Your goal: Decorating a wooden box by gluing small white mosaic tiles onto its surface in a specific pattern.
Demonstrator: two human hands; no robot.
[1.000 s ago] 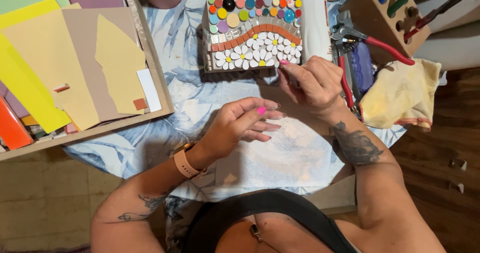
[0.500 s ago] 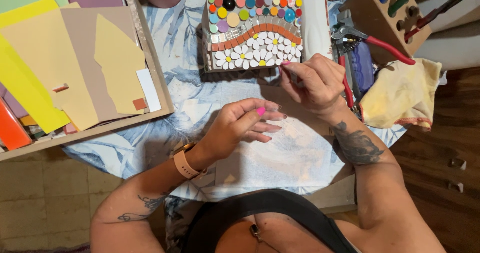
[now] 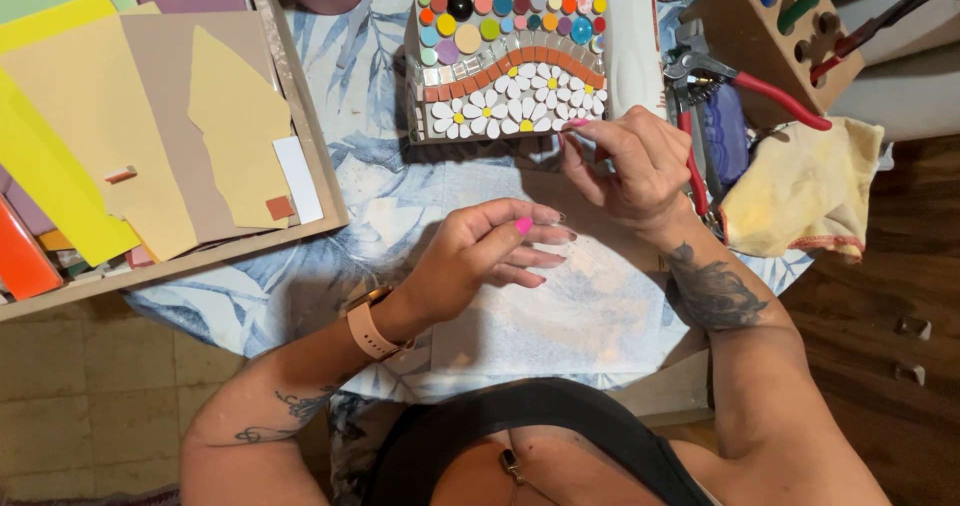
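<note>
The mosaic piece [image 3: 508,66] lies toward the far edge of the tabletop [image 3: 330,266], on a blue leaf-print cloth: a small rectangular panel with round coloured tiles along its top, a wavy orange band under them, and white daisies with yellow centres below. The right hand [image 3: 625,161] rests at its near right corner, fingers curled and pinched together; whether they hold anything I cannot tell. The left hand [image 3: 490,251] hovers just nearer, fingers loosely bent, over a pale sheet [image 3: 560,316]. At the left edge a shallow wooden tray [image 3: 310,156] holds yellow and tan sheets. Red-handled nippers [image 3: 740,81] lie right of the panel, beside a yellow rag [image 3: 800,186].
</note>
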